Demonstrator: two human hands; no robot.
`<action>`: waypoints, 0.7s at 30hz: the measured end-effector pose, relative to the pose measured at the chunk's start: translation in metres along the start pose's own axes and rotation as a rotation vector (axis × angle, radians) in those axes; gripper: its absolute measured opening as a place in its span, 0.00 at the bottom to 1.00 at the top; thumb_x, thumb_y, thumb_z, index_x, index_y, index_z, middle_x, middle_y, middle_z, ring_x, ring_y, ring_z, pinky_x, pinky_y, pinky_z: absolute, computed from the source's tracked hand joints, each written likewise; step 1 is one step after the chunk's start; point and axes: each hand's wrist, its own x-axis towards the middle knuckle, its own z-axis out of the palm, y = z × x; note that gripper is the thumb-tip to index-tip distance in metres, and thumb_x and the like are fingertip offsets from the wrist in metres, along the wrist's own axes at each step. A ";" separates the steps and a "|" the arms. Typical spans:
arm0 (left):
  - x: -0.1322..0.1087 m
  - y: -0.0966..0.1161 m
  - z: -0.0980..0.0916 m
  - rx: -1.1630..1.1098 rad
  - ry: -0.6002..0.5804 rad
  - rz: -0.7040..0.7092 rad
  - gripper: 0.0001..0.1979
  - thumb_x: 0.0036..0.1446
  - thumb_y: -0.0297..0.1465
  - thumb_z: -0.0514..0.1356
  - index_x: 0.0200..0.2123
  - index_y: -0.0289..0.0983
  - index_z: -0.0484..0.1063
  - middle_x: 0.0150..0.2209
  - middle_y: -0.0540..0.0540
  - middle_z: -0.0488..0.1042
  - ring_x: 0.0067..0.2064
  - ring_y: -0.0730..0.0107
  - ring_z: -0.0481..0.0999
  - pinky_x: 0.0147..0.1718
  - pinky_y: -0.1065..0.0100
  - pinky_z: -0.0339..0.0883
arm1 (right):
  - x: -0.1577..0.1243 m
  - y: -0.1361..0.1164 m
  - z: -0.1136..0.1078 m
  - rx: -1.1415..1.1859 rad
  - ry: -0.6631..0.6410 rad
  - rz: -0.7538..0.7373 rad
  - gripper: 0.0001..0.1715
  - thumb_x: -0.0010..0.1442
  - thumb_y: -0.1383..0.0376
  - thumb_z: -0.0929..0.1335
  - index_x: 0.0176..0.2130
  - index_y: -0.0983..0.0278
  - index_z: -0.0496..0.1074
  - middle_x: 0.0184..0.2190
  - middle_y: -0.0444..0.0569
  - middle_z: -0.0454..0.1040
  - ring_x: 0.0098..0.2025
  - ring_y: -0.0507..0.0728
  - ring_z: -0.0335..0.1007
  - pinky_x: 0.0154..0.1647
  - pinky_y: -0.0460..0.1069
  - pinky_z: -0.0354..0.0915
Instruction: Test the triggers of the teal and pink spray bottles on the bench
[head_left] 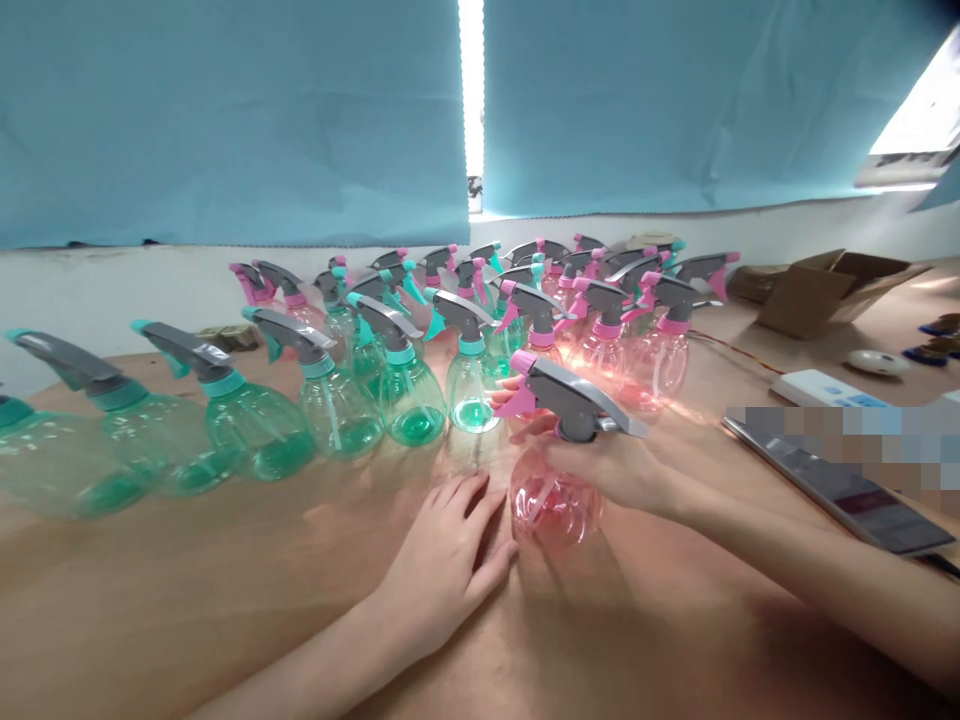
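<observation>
Pink spray bottle (559, 505), one: clear tinted plastic, grey trigger head (577, 395) with pink nozzle and trigger. Located left of the phone (862, 515), well apart from it. Whether the base touches the table (225, 600), I cannot tell from here.
Right hand (611, 465), left of the phone: wrapped around the bottle just under the head, fingers reaching behind.
Left hand (442, 535), farther left of the phone: palm down on the table, fingers loosely parted, holding nothing, just beside the bottle.
Handling, as judged: light; walls thin, likely to give under a squeeze; smooth, probably slick if wet. Best hold: neck and shoulder, clear of the trigger; the head seems the fragile part.
Also noted: green spray bottles (412, 405), left of the phone; cardboard box (806, 295), beyond it.
</observation>
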 end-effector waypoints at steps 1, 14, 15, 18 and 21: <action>0.000 0.000 0.000 0.000 0.000 -0.001 0.17 0.63 0.36 0.56 0.53 0.36 0.68 0.56 0.35 0.68 0.58 0.46 0.66 0.54 0.45 0.62 | 0.000 0.000 0.000 -0.008 0.002 0.007 0.30 0.47 0.67 0.67 0.52 0.52 0.68 0.45 0.47 0.77 0.51 0.64 0.72 0.35 0.54 0.74; 0.000 0.001 -0.002 0.047 -0.028 0.005 0.18 0.63 0.34 0.56 0.54 0.35 0.68 0.57 0.35 0.68 0.58 0.47 0.65 0.55 0.46 0.62 | -0.002 0.002 -0.002 -0.032 -0.015 0.063 0.37 0.48 0.72 0.66 0.58 0.56 0.66 0.51 0.46 0.76 0.38 0.56 0.76 0.35 0.49 0.71; 0.000 0.001 -0.002 0.048 -0.022 0.007 0.18 0.63 0.35 0.56 0.54 0.35 0.68 0.57 0.36 0.68 0.58 0.47 0.65 0.55 0.46 0.62 | -0.002 0.002 -0.002 -0.019 -0.014 0.060 0.37 0.48 0.71 0.66 0.58 0.56 0.66 0.48 0.46 0.77 0.39 0.57 0.75 0.34 0.49 0.71; 0.000 0.001 -0.002 0.055 -0.016 0.010 0.18 0.63 0.35 0.56 0.54 0.36 0.68 0.57 0.36 0.68 0.58 0.48 0.65 0.54 0.47 0.63 | -0.002 0.004 -0.002 0.008 -0.004 0.050 0.35 0.48 0.70 0.66 0.57 0.57 0.66 0.40 0.45 0.78 0.41 0.58 0.74 0.33 0.48 0.70; 0.000 0.001 -0.002 0.057 -0.026 0.009 0.18 0.63 0.35 0.56 0.54 0.35 0.68 0.57 0.36 0.68 0.58 0.47 0.65 0.54 0.47 0.62 | -0.002 0.006 -0.001 0.019 -0.013 0.033 0.36 0.49 0.70 0.66 0.57 0.56 0.65 0.41 0.46 0.77 0.44 0.58 0.73 0.33 0.48 0.69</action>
